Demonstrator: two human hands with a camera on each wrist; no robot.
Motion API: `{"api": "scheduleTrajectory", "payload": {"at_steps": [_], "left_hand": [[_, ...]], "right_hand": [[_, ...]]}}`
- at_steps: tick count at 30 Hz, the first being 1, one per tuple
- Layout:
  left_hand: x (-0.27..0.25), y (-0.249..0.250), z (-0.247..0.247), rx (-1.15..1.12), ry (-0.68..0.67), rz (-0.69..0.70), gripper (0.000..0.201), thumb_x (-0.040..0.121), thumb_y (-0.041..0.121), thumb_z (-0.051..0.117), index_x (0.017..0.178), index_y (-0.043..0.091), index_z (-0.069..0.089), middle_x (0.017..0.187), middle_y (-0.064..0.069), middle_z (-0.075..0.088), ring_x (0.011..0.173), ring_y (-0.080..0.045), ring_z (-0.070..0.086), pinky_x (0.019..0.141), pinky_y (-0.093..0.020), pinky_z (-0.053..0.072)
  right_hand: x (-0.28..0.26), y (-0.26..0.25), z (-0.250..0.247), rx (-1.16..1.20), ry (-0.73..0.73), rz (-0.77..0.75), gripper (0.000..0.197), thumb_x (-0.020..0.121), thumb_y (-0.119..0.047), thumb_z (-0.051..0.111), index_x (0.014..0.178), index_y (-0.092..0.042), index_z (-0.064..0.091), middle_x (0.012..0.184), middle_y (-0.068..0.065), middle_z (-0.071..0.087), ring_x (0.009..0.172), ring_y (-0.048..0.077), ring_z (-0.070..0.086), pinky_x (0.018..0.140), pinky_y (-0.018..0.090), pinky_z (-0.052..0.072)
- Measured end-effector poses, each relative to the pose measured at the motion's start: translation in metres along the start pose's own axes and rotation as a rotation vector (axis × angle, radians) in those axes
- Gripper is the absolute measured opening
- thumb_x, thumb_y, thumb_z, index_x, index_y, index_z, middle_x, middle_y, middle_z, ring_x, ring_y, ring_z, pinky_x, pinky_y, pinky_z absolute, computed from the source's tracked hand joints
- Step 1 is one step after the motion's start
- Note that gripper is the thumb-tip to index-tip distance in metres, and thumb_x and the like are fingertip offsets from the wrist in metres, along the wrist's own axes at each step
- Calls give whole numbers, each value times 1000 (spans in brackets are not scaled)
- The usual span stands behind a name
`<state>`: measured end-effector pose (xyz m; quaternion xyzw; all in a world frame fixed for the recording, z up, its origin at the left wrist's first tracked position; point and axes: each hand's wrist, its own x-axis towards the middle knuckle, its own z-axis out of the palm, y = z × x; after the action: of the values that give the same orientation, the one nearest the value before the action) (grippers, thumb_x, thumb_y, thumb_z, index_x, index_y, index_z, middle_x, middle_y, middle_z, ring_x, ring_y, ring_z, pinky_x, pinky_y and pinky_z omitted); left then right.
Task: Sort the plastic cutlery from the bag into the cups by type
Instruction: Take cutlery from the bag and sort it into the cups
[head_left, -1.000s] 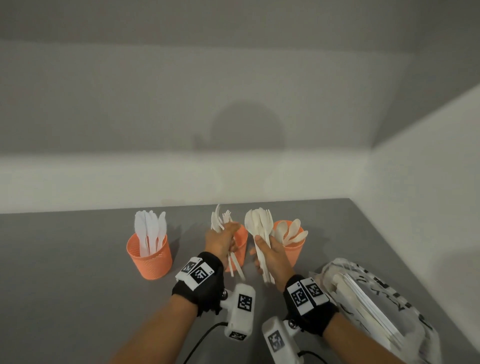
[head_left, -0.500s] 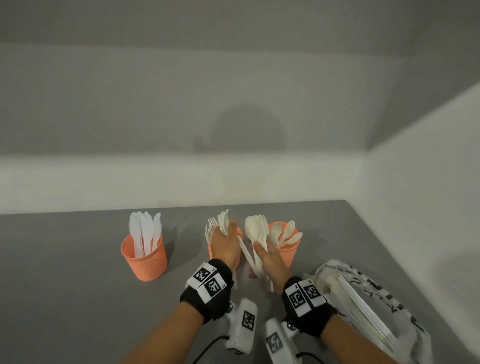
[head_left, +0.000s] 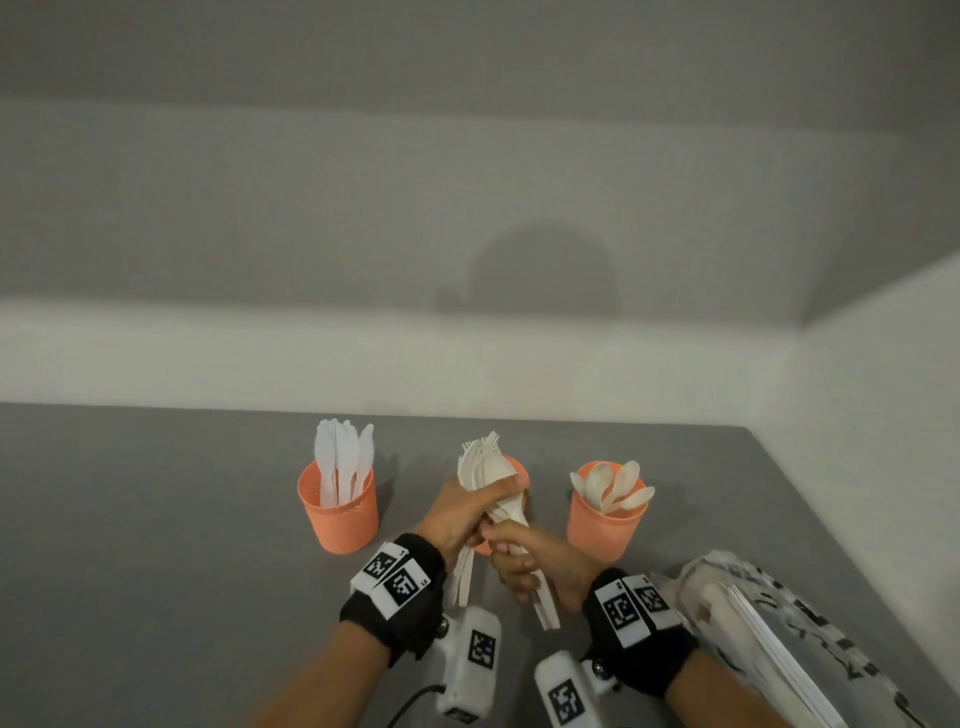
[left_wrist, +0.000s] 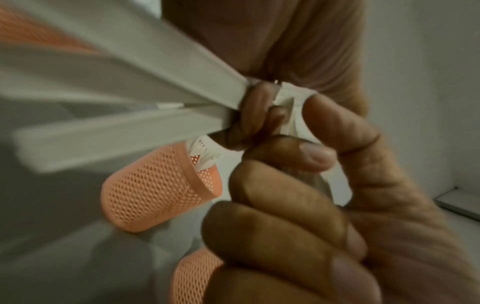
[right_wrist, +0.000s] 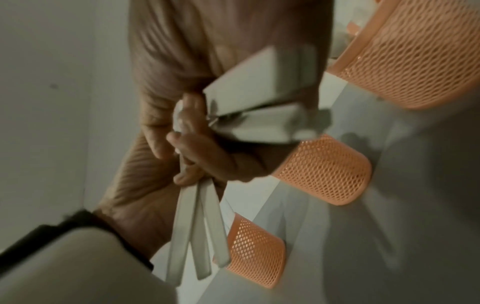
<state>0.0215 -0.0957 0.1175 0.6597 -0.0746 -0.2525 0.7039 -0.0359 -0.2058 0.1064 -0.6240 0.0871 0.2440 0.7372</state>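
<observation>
Your left hand (head_left: 457, 514) is closed around a bundle of white plastic forks (head_left: 480, 465), tines up at 12 o'clock, handles hanging out below your palm. The bundle sits directly in front of the middle orange mesh cup (head_left: 519, 470), which is mostly hidden behind it. Your right hand (head_left: 540, 566) meets the left just at its 5 o'clock side, fingers curled around a second bunch of white cutlery handles (head_left: 545, 605) that stick out toward your wrist; the heads of this bunch are buried between the two hands, so you cannot tell their type from here. The left wrist view shows your fingers (left_wrist: 280, 207) wrapped tight on the pieces, blurred handles fanning off to 9 o'clock.

On the grey tabletop (head_left: 156, 545), the left cup (head_left: 340, 512) at 9 o'clock of your hands holds knives (head_left: 343, 457) standing upright. The right cup (head_left: 605, 525) at 3 o'clock holds spoons (head_left: 613, 486), bowls up and leaning outward. The three cups stand in a row, apart from one another.

The bag (head_left: 779, 639), white with black markings, lies at 4 o'clock beside your right forearm, with more white cutlery showing inside it.
</observation>
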Motion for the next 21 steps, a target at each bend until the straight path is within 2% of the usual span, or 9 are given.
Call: {"api": "scheduleTrajectory", "payload": {"at_steps": [3, 7, 8, 9, 11, 13, 15, 18, 21], "left_hand": [[2, 5, 3, 67, 176, 6, 15, 77, 9, 69, 69, 7, 57, 48, -1, 52, 31, -5, 43, 32, -13, 30], [11, 3, 7, 87, 369, 45, 6, 76, 7, 70, 78, 6, 64, 71, -10, 63, 61, -19, 60, 57, -25, 49], [11, 3, 8, 71, 357, 43, 9, 76, 12, 71, 76, 7, 63, 72, -11, 64, 60, -19, 61, 59, -26, 50], [11, 4, 9, 38, 339, 42, 16, 78, 19, 72, 71, 9, 61, 66, -9, 63, 51, -13, 59, 53, -21, 48], [8, 7, 9, -33, 294, 19, 31, 81, 34, 68, 66, 10, 56, 50, -1, 50, 31, -4, 41, 36, -14, 33], [7, 8, 5, -95, 233, 10, 34, 86, 42, 59, 71, 11, 55, 56, -1, 44, 29, -4, 28, 34, -15, 24], [5, 8, 4, -114, 179, 7, 29, 87, 38, 57, 73, 12, 55, 60, -3, 43, 31, -5, 25, 34, -15, 21], [1, 8, 9, -37, 144, 8, 29, 86, 32, 61, 70, 9, 54, 38, 5, 37, 28, -6, 24, 33, -16, 21], [-3, 10, 17, -20, 146, 39, 31, 86, 26, 63, 62, 11, 50, 30, 8, 37, 25, -4, 29, 31, -14, 24]], "right_hand": [[1, -4, 1, 40, 29, 58, 27, 93, -23, 41, 69, -15, 51, 38, -6, 38, 32, 5, 34, 38, 17, 31], [4, 1, 2, -220, 305, -213, 9, 96, -18, 48, 96, -14, 56, 58, 5, 52, 47, 11, 51, 50, 24, 46], [4, 3, 2, -265, 322, -262, 9, 97, -20, 46, 97, -19, 55, 58, 3, 51, 45, 9, 49, 48, 25, 45], [4, 4, 1, -260, 330, -283, 10, 97, -23, 45, 94, -23, 55, 55, 0, 47, 41, 7, 44, 44, 24, 42], [0, 3, -4, -143, 327, -275, 17, 98, -29, 42, 87, -24, 53, 48, -5, 42, 33, 5, 32, 35, 19, 30], [-6, 0, -8, -32, 308, -264, 24, 98, -34, 41, 79, -23, 51, 42, -9, 40, 30, 4, 27, 31, 15, 23], [-7, 1, -13, -14, 295, -269, 23, 96, -37, 44, 79, -23, 51, 44, -8, 39, 30, 3, 26, 31, 15, 22], [-5, 3, -15, -87, 307, -290, 21, 95, -38, 46, 84, -21, 52, 46, -7, 38, 31, 4, 29, 31, 15, 25], [-3, 6, -15, -171, 335, -321, 22, 95, -37, 47, 85, -18, 52, 43, -9, 39, 33, 7, 37, 32, 16, 29]]}}
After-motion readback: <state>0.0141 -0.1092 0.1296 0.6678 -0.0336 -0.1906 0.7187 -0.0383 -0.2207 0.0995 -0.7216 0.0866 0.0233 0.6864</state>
